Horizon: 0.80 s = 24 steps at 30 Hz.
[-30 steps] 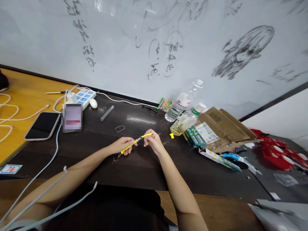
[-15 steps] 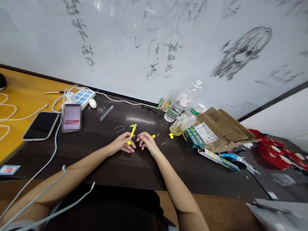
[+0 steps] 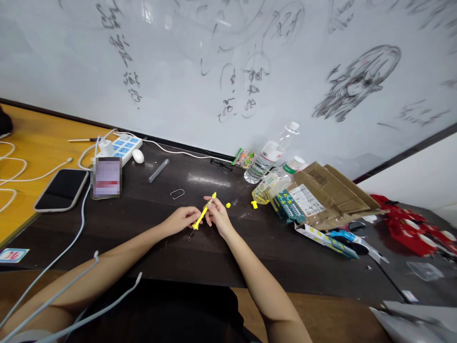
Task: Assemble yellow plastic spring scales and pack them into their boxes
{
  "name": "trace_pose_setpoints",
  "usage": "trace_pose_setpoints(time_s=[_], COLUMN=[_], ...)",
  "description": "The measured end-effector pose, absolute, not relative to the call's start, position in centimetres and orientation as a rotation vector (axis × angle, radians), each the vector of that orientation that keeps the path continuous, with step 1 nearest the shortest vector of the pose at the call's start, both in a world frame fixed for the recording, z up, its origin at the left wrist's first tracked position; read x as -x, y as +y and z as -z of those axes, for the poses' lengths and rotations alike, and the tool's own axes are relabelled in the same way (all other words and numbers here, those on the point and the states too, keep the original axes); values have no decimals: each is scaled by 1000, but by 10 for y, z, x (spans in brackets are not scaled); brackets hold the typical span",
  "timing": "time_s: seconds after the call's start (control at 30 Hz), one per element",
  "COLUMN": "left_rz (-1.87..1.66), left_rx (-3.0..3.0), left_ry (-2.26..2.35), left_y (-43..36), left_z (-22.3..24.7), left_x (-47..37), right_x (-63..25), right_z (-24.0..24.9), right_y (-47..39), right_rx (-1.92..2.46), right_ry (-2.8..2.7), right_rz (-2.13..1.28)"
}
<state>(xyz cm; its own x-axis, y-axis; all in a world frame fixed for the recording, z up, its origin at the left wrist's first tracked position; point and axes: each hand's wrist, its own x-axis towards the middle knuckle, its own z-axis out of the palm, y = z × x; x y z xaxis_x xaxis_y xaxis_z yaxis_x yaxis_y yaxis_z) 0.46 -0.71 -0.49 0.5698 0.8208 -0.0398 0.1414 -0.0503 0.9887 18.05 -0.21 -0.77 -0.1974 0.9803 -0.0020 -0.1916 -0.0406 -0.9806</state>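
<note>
A slim yellow plastic rod [image 3: 203, 216] with knobbed ends is held at a slant above the dark table. My right hand [image 3: 218, 218] is closed on its upper part. With fingers bent, my left hand [image 3: 183, 219] pinches the rod near its lower end, where a thin wire [image 3: 191, 234] sticks out. Just beyond my right hand lies a small round yellow piece [image 3: 228, 205], and farther right is another yellow piece [image 3: 254, 205]. A bent thin wire loop [image 3: 177, 193] rests behind my left hand. The exact kind of the rod cannot be made out.
At left are a phone [image 3: 61, 190], a power strip [image 3: 125, 148], a white egg-shaped object [image 3: 137, 156] and a clear tube [image 3: 159, 170]. Bottles [image 3: 266, 159], a cardboard package [image 3: 328, 190] and scissors-like blue-handled things [image 3: 348, 237] crowd the right. White cables [image 3: 84, 209] cross the left side.
The rod has tilted and shifted toward the right; my right hand, empty before, now grips its upper part. My left hand has moved from the rod's middle to its lower end.
</note>
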Motion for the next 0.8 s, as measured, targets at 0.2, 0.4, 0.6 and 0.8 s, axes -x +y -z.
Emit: trace_pose_setpoints(time_s=[0.2, 0.4, 0.6, 0.8], left_rz=[-1157, -855, -705, -940], left_rx=[-2091, -2073, -2007, -1816], left_ry=[1629, 2258, 2264, 1979], left_y=[30, 77, 98, 94], left_z=[-21, -18, -8, -7], left_x=[44, 93, 99, 96], right_x=[-179, -176, -176, -175], right_z=[7, 7, 8, 10], right_y=[-5, -8, -7, -10], right_rx=[1018, 1043, 1081, 1025], right_ry=[-1207, -1265, -1329, -1441], right_rz=[-1493, -1538, -1496, -1503])
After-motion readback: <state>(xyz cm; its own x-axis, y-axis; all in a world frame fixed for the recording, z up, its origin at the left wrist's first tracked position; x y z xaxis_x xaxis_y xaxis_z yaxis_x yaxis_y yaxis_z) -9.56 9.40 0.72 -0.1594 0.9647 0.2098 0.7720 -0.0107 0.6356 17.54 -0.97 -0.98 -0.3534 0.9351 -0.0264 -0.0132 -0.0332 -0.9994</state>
